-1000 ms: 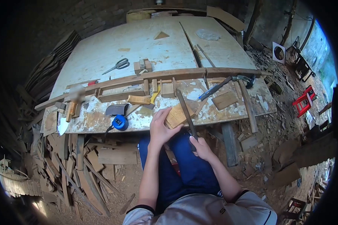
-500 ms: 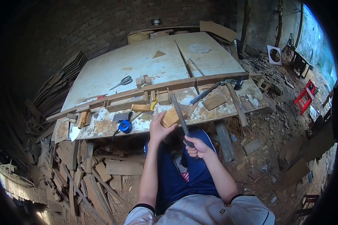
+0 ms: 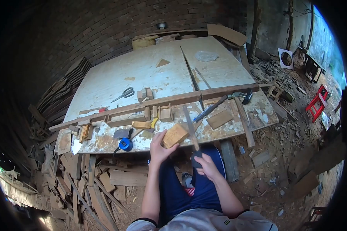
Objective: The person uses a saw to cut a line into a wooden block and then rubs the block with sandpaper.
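My left hand is closed around the lower left side of a small wooden block, thumb along its bottom edge, at the table's front edge. In my right hand is the dark handle of a long, flat file, its blade pointing up and away from me. The blade stands just right of the block, with a narrow gap between them. To the left of my left hand lie a blue tape measure and a dark curved piece.
A long wooden beam crosses the worktable. Behind it lie scissors; at the right, a hammer and a loose board. Wood scraps cover the floor below. A red folding stool stands far right.
The file has moved off the block to the right, and my right hand has shifted slightly down and right. The block now shows more of its upper face. The whole view has dropped slightly.
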The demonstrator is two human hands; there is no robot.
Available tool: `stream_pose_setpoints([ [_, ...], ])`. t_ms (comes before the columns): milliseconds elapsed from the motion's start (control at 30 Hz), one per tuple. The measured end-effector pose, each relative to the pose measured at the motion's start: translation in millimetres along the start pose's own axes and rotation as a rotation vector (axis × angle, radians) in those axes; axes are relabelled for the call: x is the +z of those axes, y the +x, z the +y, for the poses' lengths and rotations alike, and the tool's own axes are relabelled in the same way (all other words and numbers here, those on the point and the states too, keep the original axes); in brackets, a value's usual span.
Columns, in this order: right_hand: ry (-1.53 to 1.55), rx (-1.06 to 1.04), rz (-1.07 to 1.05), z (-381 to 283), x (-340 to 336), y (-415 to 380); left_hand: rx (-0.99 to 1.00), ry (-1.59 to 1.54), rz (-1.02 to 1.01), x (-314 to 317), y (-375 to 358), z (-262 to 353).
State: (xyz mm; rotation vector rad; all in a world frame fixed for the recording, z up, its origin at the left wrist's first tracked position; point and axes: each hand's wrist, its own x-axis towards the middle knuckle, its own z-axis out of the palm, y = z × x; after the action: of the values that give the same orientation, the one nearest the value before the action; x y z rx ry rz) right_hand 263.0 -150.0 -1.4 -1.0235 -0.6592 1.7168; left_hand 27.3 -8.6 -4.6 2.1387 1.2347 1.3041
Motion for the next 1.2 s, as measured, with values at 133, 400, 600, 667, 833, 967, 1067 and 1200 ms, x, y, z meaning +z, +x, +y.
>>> stream_pose_setpoints([
  [133, -0.265, -0.197, 0.25, -37.6, -36.1, -21.7, -0.009, 0.02, -0.006, -0.9, 1.4, 3.3],
  [400, -0.989, -0.545, 0.849, -143.8, -80.1, 2.8, -0.042, 0.055, 0.008, 1.2, 2.8, 8.9],
  [600, -1.274, -0.781, 0.766, -147.1, -94.1, 37.6, -0.071, 0.119, 0.061, 9.6, 5.7, 9.2],
  [667, -1.229, -0.827, 0.62, -142.6, -87.8, 44.0, -0.076, 0.141, 0.064, 11.0, 5.8, 9.6],
  [833, -1.295, -0.782, 0.351, -126.3, -66.2, 61.9, -0.055, 0.156, 0.035, 11.1, 6.7, 16.0],
  [967, -1.462, -0.853, 0.33, -104.1, -70.9, 75.5, -0.054, 0.139, 0.049, 11.0, 3.4, 11.0],
  [1067, -1.469, -0.83, 0.367, -102.4, -67.9, 76.6, -0.069, 0.152, 0.081, 11.4, -0.5, 5.8],
  [1200, -1.531, -0.837, 0.379, -96.8, -70.3, 79.6, -0.056, 0.104, 0.202, -2.9, 1.6, 2.6],
])
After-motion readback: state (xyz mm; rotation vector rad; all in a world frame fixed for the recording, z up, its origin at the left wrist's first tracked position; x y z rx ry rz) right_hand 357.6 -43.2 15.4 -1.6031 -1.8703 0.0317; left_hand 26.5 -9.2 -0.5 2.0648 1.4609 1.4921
